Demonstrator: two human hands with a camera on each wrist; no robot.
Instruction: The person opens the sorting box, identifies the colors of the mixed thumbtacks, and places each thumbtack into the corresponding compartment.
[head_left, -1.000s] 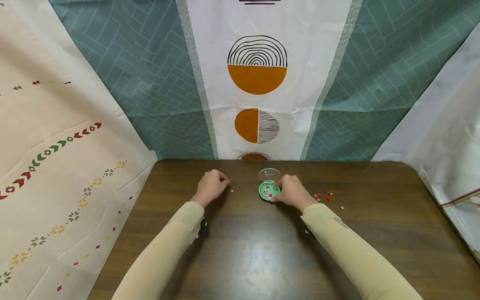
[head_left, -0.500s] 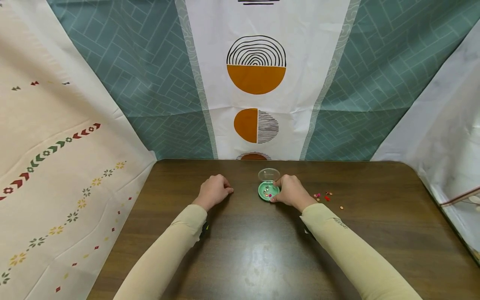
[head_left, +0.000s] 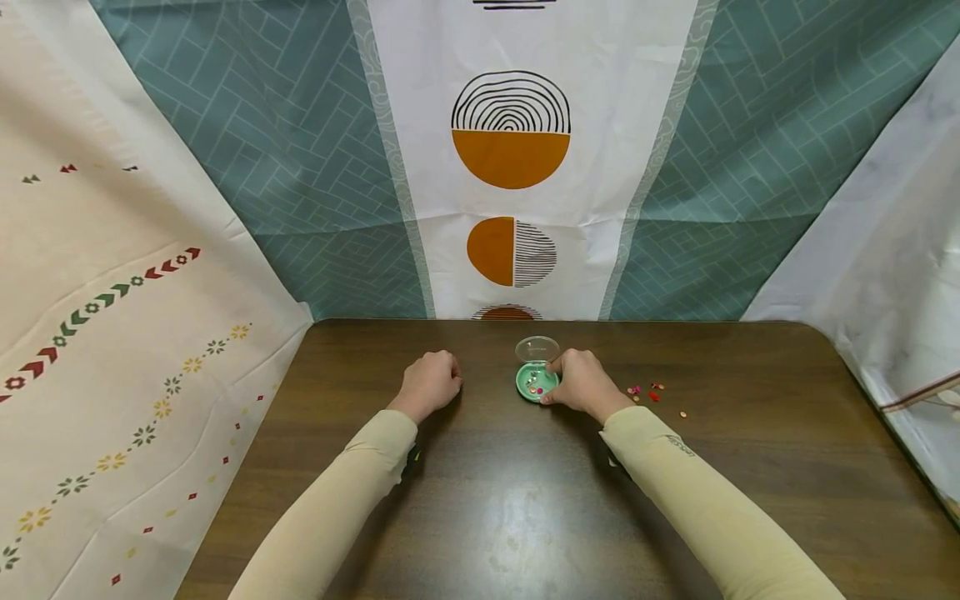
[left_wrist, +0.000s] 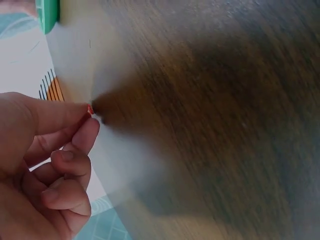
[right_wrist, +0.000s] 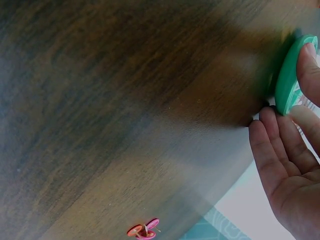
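Observation:
My left hand [head_left: 431, 385] is low over the table, left of the green case. In the left wrist view its thumb and index finger pinch a small orange-red thumbtack [left_wrist: 90, 109], mostly covered by the fingertips. My right hand [head_left: 588, 385] grips the right side of a round green case [head_left: 522, 383], whose clear lid [head_left: 537, 349] stands raised at the back. Several small tacks, pink and pale ones among them, lie inside the case. The right wrist view shows the thumb over the case's rim and fingers against its side.
Several loose thumbtacks [head_left: 654, 397], red, pink and orange, lie right of my right hand, one orange tack [head_left: 683, 414] apart from the others. The dark wooden table [head_left: 495, 500] meets a hanging patterned cloth [head_left: 337, 250] at its back edge.
The small tack that lay beside my left hand is no longer on the table there; the left fingers moved over it and now pinch a tack. My right hand and the case stay put.

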